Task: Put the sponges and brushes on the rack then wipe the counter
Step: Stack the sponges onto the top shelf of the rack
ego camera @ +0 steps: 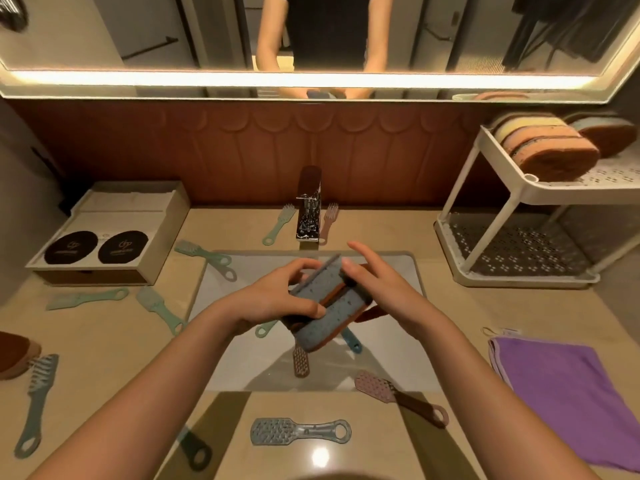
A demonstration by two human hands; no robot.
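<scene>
I read the sponges (322, 306) as matt, porous foam with a rough brown layer. Faucet (308, 209): mirror-polished metal. Counter (450, 306): smooth, glossy. Rack (540, 192): white perforated plastic. Brush (301, 433): moulded plastic. Cloth (571, 393): matt, soft weave.

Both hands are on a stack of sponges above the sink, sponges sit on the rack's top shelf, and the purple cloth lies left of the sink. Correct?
Wrong on the cloth: the head view shows the purple cloth right of the sink, not left. The left hand and right hand are on the sponge stack, and sponges sit on the rack's top shelf.
</scene>
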